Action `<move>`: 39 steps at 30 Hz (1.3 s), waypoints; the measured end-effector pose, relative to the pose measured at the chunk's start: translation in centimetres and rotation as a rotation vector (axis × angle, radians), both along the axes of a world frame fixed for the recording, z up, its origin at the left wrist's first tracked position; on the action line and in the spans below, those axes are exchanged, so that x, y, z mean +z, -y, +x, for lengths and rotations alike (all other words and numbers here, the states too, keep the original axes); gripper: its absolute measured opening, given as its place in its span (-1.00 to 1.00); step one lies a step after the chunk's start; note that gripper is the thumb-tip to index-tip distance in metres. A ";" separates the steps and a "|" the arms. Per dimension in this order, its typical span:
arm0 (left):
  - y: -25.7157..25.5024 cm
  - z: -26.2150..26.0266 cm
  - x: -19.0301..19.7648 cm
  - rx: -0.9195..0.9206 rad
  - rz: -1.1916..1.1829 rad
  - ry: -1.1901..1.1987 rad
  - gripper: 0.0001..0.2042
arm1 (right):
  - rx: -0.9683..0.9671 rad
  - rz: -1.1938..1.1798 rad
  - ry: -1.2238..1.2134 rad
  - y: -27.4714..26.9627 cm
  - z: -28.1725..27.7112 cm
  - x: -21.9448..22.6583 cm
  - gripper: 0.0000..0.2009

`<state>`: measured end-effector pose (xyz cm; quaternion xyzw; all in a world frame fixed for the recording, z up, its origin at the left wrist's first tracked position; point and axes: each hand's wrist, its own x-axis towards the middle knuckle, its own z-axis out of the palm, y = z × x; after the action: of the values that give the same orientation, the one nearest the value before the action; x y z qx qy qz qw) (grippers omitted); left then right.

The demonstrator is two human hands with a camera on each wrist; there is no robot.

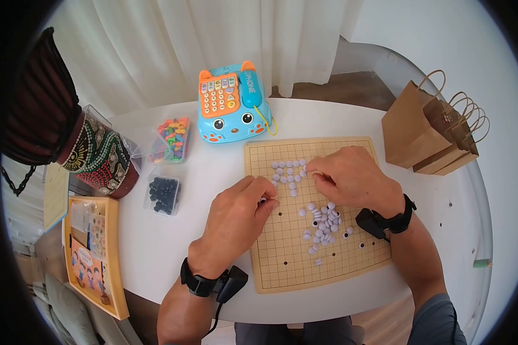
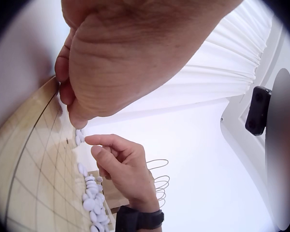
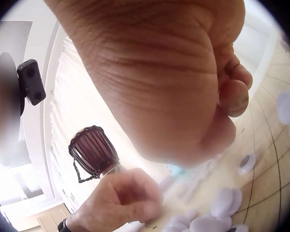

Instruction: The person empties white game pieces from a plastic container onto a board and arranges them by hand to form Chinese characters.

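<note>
White go pieces form a patterned cluster on the upper part of the wooden go board. A looser heap of white pieces lies below them, a few showing black centres. My left hand is at the cluster's lower left, thumb and index finger curled round a white piece with a black centre, mostly hidden by the fingers. On the cluster's right side, my right hand reaches its index fingertip to the edge piece, with the thumb apart. In the left wrist view, white pieces lie below that right hand.
A blue toy phone stands behind the board. Left of it are a box of colourful pieces and a box of black pieces. A drum and wooden tray flank the left; paper bags stand right.
</note>
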<state>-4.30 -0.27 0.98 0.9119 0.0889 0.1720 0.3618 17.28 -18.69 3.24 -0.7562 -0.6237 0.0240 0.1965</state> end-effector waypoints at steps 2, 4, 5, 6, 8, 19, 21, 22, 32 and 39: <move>0.0 0.0 0.0 0.000 -0.003 0.002 -0.84 | -0.006 -0.007 -0.023 0.0 0.0 0.0 -0.87; -0.1 0.0 0.0 -0.002 -0.015 0.001 -0.84 | 0.024 0.075 0.012 -0.1 0.1 -0.2 -0.90; 0.0 0.0 0.0 -0.002 -0.015 0.000 -0.84 | 0.024 0.075 0.012 -0.2 0.1 -0.3 -0.90; 0.0 0.0 0.1 -0.002 -0.014 -0.001 -0.84 | 0.081 0.077 -0.017 -0.2 0.2 -0.4 -0.90; 0.0 0.0 0.1 -0.001 -0.013 -0.002 -0.84 | 0.137 0.079 -0.046 -0.3 0.1 -0.5 -0.91; -0.1 0.0 0.1 0.004 -0.039 0.001 -0.83 | 0.117 0.037 -0.062 -0.2 0.1 -0.4 -0.92; 0.0 -0.1 0.2 0.007 -0.039 0.004 -0.83 | 0.044 0.053 -0.080 0.0 0.1 0.1 -0.93; 0.0 -0.1 0.3 0.011 -0.040 0.008 -0.83 | -0.028 0.069 -0.096 0.0 0.1 0.3 -0.91; 0.1 0.1 0.1 0.016 -0.062 0.046 -0.84 | -0.069 0.037 0.001 0.0 0.6 -0.2 -0.91; 0.3 0.1 0.4 0.023 -0.154 0.036 -0.79 | -0.065 0.075 -0.046 -0.1 0.2 -0.1 -0.94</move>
<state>-4.22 -0.53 1.39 0.8771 0.1058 0.1850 0.4304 17.43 -18.57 3.19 -0.7674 -0.5946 0.0117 0.2396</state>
